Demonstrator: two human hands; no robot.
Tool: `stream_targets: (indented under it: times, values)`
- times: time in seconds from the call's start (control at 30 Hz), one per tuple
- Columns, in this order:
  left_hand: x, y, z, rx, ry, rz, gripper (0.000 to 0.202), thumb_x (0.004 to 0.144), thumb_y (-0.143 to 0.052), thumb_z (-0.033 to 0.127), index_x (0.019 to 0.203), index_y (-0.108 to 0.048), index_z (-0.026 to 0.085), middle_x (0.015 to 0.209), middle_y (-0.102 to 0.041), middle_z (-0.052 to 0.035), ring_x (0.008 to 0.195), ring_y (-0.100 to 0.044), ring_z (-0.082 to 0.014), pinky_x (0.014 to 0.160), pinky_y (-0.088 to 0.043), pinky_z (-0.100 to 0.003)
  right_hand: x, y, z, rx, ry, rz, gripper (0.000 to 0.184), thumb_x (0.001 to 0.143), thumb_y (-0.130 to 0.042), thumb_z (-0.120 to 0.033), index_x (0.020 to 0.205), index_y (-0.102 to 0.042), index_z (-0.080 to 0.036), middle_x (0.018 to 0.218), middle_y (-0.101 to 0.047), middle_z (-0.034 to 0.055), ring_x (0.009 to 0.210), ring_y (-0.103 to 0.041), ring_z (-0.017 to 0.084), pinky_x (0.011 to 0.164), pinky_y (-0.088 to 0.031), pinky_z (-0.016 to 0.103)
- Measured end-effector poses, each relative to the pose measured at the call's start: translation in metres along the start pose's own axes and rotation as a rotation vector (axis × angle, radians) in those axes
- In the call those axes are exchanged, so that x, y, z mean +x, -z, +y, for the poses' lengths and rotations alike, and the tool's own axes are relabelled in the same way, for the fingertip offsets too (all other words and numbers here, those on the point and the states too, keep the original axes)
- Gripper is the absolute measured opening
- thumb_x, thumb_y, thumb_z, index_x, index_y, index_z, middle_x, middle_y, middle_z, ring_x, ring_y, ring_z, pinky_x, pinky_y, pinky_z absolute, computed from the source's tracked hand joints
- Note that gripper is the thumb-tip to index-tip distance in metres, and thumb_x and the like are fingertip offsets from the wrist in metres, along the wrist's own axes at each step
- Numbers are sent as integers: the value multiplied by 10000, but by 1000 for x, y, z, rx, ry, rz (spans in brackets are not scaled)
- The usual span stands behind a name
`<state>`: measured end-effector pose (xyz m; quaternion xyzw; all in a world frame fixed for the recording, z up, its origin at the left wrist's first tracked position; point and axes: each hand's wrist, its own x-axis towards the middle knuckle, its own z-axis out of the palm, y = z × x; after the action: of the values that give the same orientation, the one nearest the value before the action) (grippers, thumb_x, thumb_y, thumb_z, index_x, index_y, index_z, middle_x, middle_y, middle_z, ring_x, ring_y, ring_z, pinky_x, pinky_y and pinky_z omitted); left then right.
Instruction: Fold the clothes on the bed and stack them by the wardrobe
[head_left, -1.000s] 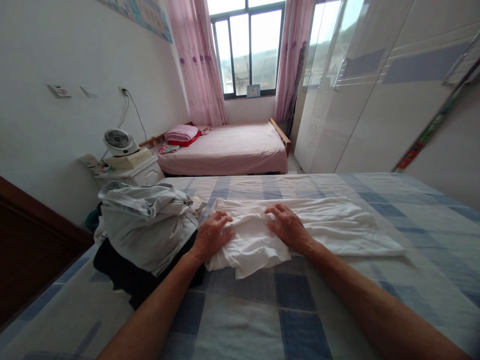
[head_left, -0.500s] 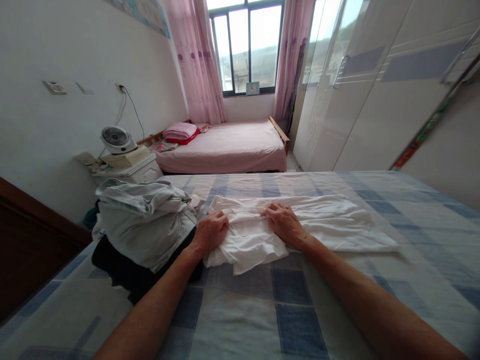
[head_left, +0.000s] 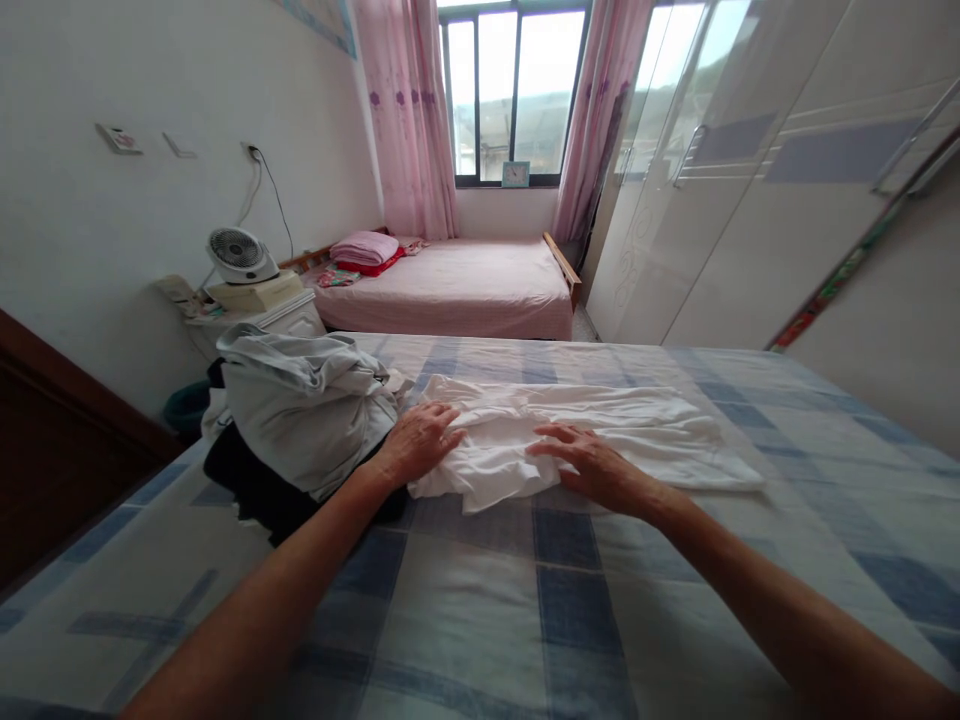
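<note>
A white garment (head_left: pixel 645 435), probably a shirt, lies in a long folded strip across the checked bed sheet (head_left: pixel 465 600). Its left end is bunched and creased, with a loose corner hanging toward me. My left hand (head_left: pixel 424 440) rests on that left end, fingers stretched out and thumb apart. Over the middle of the cloth is my right hand (head_left: pixel 585 462), its fingers spread and slightly bent, gripping nothing. Left of my left hand sits a heap of light grey clothes (head_left: pixel 300 420), with a black garment (head_left: pixel 255 485) beneath it.
Beyond this bed stands a second bed (head_left: pixel 480 290) with pink bedding. A fan (head_left: pixel 240 255) sits on a small cabinet (head_left: pixel 296 315) at the left. White wardrobes (head_left: pixel 720 200) line the right side, and a dark green bin (head_left: pixel 186 405) is on the floor at left.
Both hands have loosened from the white cloth and their fingers have spread. My right hand has shifted slightly toward me. The camera view has shifted a little.
</note>
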<state>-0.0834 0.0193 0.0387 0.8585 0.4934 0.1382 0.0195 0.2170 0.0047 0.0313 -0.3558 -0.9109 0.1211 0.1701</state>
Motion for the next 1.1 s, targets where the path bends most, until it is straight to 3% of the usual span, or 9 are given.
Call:
stream_targets:
  times: [0.13,0.3,0.43,0.57,0.63,0.77,0.87,1.0,1.1]
  values:
    - [-26,23,16,-227,-202,-151,658,718,-694,461,1308,-496,249,1424,-425,-91,1303,-396,-253,1069,-332,-373,13,-6,-1,106,-91,129,189,846,-484,-259,873,-667,-217,1000,-659,54,920,-590,185,820,-428,309]
    - [-35,11,22,-318,-90,-110,799,618,-780,329,1340,-452,224,1354,-485,-117,1246,-444,-276,1045,-360,-409,40,-8,5,288,-452,279,421,847,-390,-485,582,-512,-182,515,-454,-23,532,-457,117,515,-326,229]
    - [-26,-4,29,-211,-95,-21,678,632,-762,342,1255,-525,218,1278,-536,-110,1176,-481,-279,1010,-383,-407,51,-14,10,389,-540,297,372,808,-409,-482,585,-487,-195,493,-434,-34,498,-432,108,479,-288,221]
    - [-19,-10,40,-168,-33,53,288,780,-593,258,1063,-636,227,1085,-629,-60,1008,-567,-220,903,-426,-324,50,-17,10,390,-543,283,298,776,-439,-419,585,-490,-197,506,-454,-39,501,-431,103,480,-273,220]
    - [-15,-13,40,-255,100,85,193,817,-511,249,912,-673,204,925,-655,-39,853,-596,-183,781,-443,-272,49,-17,10,404,-571,289,286,771,-435,-406,585,-497,-197,496,-442,-43,494,-426,101,481,-270,221]
    - [-3,-21,22,-590,501,185,330,854,-394,328,754,-652,147,597,-562,-3,583,-542,-138,544,-389,-222,51,-19,9,356,-622,320,293,777,-423,-390,558,-475,-202,476,-441,-42,482,-417,101,486,-267,225]
    - [5,-26,11,-675,617,236,355,843,-411,393,863,-652,133,608,-562,-2,550,-536,-136,530,-396,-228,53,-22,7,233,-603,343,282,780,-440,-373,561,-493,-202,514,-483,-30,510,-426,107,509,-272,230]
    - [8,-29,12,-551,546,263,415,765,-569,355,1117,-601,136,786,-639,-39,685,-598,-161,662,-449,-256,54,-27,7,167,-571,388,279,806,-444,-377,617,-551,-202,582,-559,-10,559,-492,123,547,-304,233]
    - [6,-30,15,-432,543,257,406,796,-518,247,1188,-567,152,793,-644,-37,673,-603,-161,687,-466,-272,54,-28,8,146,-623,422,281,839,-433,-392,721,-610,-208,653,-621,8,618,-558,146,583,-351,238]
